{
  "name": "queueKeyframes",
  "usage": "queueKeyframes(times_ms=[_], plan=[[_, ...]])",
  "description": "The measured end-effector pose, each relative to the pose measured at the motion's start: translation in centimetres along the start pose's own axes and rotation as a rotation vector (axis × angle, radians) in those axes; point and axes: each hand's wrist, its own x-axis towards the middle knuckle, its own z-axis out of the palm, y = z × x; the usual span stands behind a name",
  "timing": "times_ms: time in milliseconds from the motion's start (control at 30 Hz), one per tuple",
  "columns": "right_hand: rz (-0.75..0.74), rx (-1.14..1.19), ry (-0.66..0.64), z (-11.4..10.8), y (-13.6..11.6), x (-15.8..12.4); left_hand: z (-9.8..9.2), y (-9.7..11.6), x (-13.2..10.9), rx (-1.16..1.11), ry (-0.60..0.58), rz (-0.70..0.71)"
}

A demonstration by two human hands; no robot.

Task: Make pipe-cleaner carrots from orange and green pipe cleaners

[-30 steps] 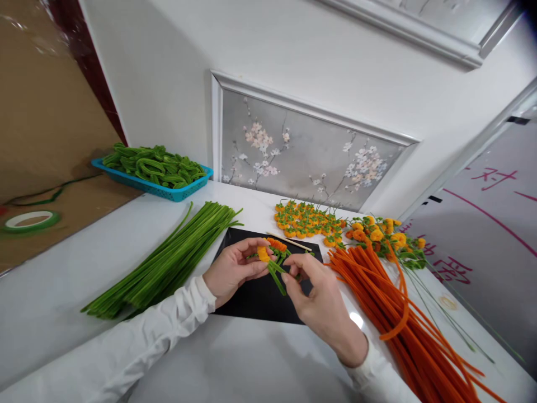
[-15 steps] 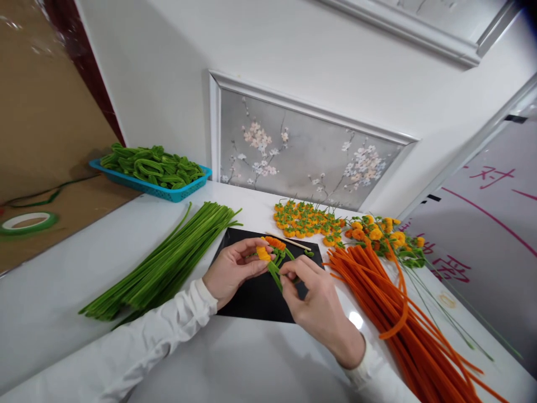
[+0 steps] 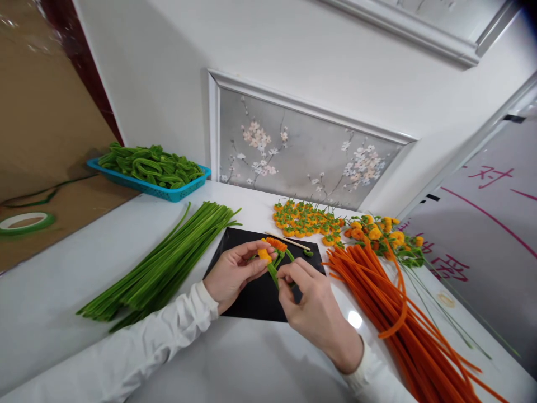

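Over a black mat [image 3: 251,299] on the white table, my left hand [image 3: 232,271] pinches a small pipe-cleaner flower [image 3: 268,253] with yellow and orange heads at its top. My right hand [image 3: 312,305] is closed on the flower's green stem [image 3: 274,275], fingers curled round it just below the heads. Both sleeves are white. A thin wooden stick [image 3: 289,240] lies on the mat's far edge behind the flower.
A bundle of green pipe cleaners [image 3: 168,260] lies left of the mat, orange ones [image 3: 403,322] to the right. Finished small orange flowers [image 3: 308,219] and stemmed yellow ones [image 3: 384,232] sit by the wall. A blue tray [image 3: 146,184] of bent green pieces and a green tape roll [image 3: 27,223] lie far left.
My right hand has slid up the green stem toward the flower heads and closed more tightly round it. My left hand keeps its pinch almost unmoved.
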Motion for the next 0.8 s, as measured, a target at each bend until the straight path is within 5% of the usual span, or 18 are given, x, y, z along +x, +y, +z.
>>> queueKeyframes(times_ms=[800], plan=[[-0.001,-0.072,0.059,0.7,0.1,-0.4,1.0,-0.3,-1.0,-0.085,-0.031,-0.064]])
